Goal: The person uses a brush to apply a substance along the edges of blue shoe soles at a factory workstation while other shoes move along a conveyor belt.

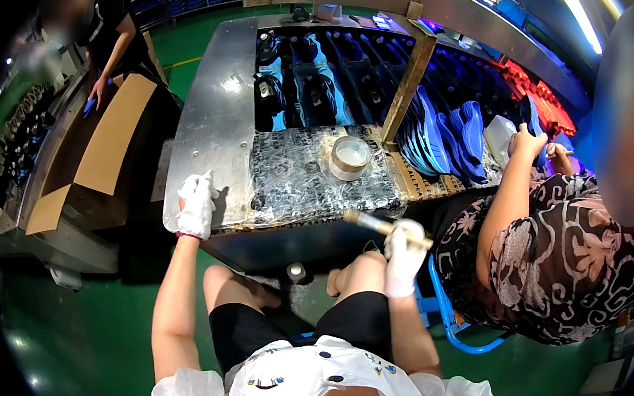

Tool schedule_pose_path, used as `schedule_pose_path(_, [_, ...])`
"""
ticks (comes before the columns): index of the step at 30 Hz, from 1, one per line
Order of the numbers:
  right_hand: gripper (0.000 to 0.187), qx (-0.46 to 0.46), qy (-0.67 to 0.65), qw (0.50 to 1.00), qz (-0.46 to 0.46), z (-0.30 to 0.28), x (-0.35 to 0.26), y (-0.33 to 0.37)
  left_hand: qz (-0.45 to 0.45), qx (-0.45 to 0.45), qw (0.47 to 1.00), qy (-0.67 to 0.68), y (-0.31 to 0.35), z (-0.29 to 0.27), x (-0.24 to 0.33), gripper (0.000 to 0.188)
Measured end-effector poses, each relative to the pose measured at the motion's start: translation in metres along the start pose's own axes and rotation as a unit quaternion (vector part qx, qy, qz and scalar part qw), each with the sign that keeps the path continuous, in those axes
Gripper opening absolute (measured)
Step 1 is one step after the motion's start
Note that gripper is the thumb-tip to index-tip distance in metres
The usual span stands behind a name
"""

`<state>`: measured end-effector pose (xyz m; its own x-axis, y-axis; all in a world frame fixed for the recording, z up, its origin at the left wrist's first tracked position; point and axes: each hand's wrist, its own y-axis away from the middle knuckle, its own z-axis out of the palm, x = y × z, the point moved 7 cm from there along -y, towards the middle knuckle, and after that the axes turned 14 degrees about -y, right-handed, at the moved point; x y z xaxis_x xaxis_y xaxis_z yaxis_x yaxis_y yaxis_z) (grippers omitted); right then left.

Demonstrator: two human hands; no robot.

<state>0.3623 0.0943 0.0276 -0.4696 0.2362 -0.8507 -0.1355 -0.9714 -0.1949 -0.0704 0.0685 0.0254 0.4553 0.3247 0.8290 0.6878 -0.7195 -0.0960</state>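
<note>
My left hand [197,205], in a white glove, rests with its fingers stretched out on the near left corner of the metal worktable [216,108]; nothing is in it. In my white-gloved right hand [405,258] is a brush [371,223] with a pale wooden handle. The brush is above my right knee, in front of the table's near edge, its bristle end pointing left. A round tub [350,158] with whitish contents stands on the stained covering [289,173] of the tabletop, beyond the brush and apart from it.
Dark and light-blue shoe uppers [314,86] fill rows behind a wooden post [409,86]. Blue soles [441,137] are stacked to its right. A co-worker [543,253] sits close on my right, holding a sole. Another person stands left by an open cardboard box [117,134].
</note>
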Motion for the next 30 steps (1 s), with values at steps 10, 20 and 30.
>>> schedule_pose_path(10, [0.018, -0.181, 0.461, 0.848, -0.188, 0.120, -0.036, -0.132, 0.107, 0.041, 0.992, -0.043, 0.007, 0.005, 0.008, 0.031])
schedule_pose_path(20, [0.014, -0.183, 0.458, 0.839, -0.231, 0.140, -0.046, -0.120, 0.109, 0.033, 0.993, -0.043, 0.009, -0.001, 0.002, 0.029])
schedule_pose_path(30, [0.031, 0.048, 0.032, 0.997, 0.045, 0.026, 0.037, -0.163, 0.167, 0.048, 0.981, -0.089, 0.002, 0.002, 0.003, 0.028])
